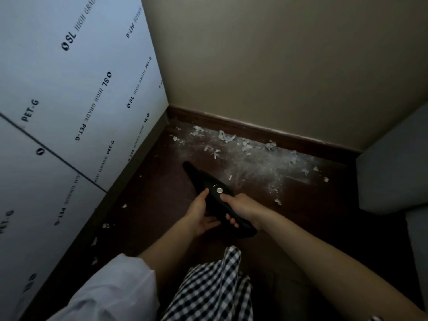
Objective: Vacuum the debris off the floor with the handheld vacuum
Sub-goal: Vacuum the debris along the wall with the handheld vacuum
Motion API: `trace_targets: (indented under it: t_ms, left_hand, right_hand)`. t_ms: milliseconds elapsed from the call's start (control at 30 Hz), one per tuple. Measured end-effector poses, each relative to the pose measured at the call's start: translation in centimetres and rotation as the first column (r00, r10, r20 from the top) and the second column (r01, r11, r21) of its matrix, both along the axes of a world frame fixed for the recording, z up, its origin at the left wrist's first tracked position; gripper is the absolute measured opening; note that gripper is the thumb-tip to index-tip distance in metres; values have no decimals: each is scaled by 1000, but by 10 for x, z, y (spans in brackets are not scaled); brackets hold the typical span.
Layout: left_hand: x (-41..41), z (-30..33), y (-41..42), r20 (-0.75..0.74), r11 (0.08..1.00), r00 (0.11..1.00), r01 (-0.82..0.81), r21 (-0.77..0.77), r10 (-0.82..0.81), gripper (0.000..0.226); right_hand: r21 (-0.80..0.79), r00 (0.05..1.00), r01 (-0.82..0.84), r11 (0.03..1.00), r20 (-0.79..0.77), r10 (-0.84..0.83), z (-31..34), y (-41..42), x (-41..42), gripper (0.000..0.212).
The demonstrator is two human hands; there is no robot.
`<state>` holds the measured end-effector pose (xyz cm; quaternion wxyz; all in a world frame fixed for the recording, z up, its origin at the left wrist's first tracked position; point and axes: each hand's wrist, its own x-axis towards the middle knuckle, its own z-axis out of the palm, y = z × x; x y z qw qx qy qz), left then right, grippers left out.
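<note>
A black handheld vacuum points up and left over the dark wooden floor, its nozzle tip near the left panel. My right hand grips its rear handle, thumb lying just below the round silver button. My left hand cradles the body from the left and underneath, thumb along its side. White paper scraps and dust lie scattered along the far baseboard, ahead and to the right of the nozzle. A few scraps lie by the left panel.
A white film-covered panel printed "PET-G" walls the left side. A beige wall with a brown baseboard closes the far side. A grey block stands at the right. Checked fabric hangs below my arms.
</note>
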<state>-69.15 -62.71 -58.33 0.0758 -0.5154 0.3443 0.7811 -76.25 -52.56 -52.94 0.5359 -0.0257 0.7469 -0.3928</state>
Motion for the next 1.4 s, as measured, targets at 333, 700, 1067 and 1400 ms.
trace_targets:
  t_ms: [333, 700, 1067, 1400]
  left_hand:
    - [-5, 1, -23, -27, 998, 1000, -8, -56, 6, 49]
    - [-28, 14, -40, -38, 996, 999, 21, -89, -24, 43]
    - [-25, 10, -68, -47, 995, 999, -28, -91, 24, 50]
    - [-10, 13, -43, -55, 999, 998, -11, -48, 8, 38]
  right_hand:
    - [-30, 999, 49, 998, -7, -49, -3, -25, -2, 41]
    - [-11, 998, 53, 999, -15, -53, 5, -45, -25, 38]
    - [-26, 999, 33, 999, -2, -33, 3, -76, -24, 39]
    - [-3, 1000, -12, 1000, -6, 12, 11, -49, -14, 38]
